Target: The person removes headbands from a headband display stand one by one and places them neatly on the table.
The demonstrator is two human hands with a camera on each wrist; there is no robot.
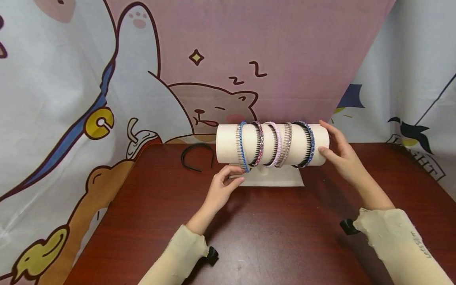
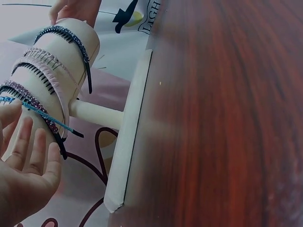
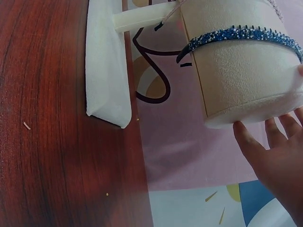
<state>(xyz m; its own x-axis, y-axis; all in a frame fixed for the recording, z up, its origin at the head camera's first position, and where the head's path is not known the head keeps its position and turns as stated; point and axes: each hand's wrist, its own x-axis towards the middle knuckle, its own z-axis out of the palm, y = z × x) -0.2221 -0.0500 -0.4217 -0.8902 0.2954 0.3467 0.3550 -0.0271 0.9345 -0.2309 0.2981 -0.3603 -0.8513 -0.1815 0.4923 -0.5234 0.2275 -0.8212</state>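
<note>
A cream padded headband stand (image 1: 227, 144) carries several toothed headbands round its horizontal roll. At the roll's left end, my left hand (image 1: 221, 185) pinches the thin blue braided headband (image 1: 242, 144) near its lower end, its other fingers spread in the left wrist view. That headband's dark tip juts out below the roll. My right hand (image 1: 343, 155) grips the roll's right end, thumb in front and fingers round the edge. Nearest to it is a dark blue sparkly headband (image 3: 236, 35). Between them sit a purple-pink beaded headband (image 1: 260, 144), a pale lilac one (image 1: 278, 144) and a beige beaded one (image 1: 286, 144).
A plain black headband (image 1: 196, 146) lies on the brown wooden table (image 1: 278, 229), left of the stand near the back edge. The stand's flat base (image 1: 274, 180) rests on the table. Behind hangs a pink and white cartoon cloth (image 1: 303, 51).
</note>
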